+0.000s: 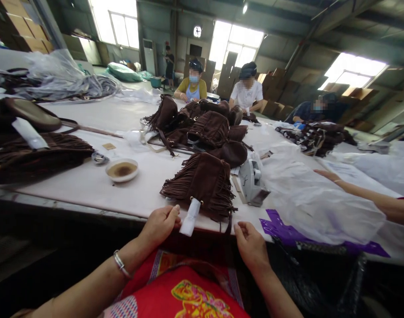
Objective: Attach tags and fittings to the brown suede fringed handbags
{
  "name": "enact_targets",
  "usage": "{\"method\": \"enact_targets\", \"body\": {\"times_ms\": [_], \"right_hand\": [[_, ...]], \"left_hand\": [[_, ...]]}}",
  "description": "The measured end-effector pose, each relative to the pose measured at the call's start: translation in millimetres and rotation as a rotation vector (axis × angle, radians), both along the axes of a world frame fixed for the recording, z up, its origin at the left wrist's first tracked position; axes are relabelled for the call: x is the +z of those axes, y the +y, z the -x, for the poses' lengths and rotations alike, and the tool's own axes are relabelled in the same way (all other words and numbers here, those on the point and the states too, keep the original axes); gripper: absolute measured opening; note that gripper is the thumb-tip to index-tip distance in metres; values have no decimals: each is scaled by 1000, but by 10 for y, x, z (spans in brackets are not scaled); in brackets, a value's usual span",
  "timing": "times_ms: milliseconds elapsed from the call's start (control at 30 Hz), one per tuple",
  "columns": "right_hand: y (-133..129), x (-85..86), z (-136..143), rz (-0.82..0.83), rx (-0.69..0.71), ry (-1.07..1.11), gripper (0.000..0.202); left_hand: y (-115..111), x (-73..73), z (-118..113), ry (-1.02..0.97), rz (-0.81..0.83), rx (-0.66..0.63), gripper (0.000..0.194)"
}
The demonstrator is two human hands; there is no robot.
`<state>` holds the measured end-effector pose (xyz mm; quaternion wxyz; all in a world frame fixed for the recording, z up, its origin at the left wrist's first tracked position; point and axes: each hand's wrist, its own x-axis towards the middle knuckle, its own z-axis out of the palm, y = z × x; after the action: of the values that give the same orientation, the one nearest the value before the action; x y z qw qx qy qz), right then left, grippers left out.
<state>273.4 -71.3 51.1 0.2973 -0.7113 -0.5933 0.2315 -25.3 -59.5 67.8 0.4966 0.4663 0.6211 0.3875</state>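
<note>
A dark brown fringed bag lies on the table in front of me, its fringes spread to both sides. White wrapping covers a part at its near edge and hangs toward me. Just left of that wrapping is my left hand, thumb pressed to the fingers; whatever is in the pinch is too small to make out. My right hand is by the bag's lower right corner, close to a dangling dark strap. Its fingers are curled in, and I cannot see whether they grip the strap.
Behind the bag is a pile of brown bags. A tape dispenser stands at right, beside plastic sheets and purple plastic. Left are a shallow bowl and more bags. A co-worker's arm reaches in; several people work beyond.
</note>
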Motion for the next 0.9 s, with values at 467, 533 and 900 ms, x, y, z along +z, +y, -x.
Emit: {"method": "enact_targets", "body": {"times_ms": [467,533,900], "right_hand": [[326,21,138,156,15,191,35],[409,24,175,231,-30,497,42],[466,78,637,379,-121,1394,36]], "left_hand": [[1113,118,-241,-644,329,207,23],[1308,199,-198,-588,272,210,20],[575,455,-65,32,-413,131,36]]}}
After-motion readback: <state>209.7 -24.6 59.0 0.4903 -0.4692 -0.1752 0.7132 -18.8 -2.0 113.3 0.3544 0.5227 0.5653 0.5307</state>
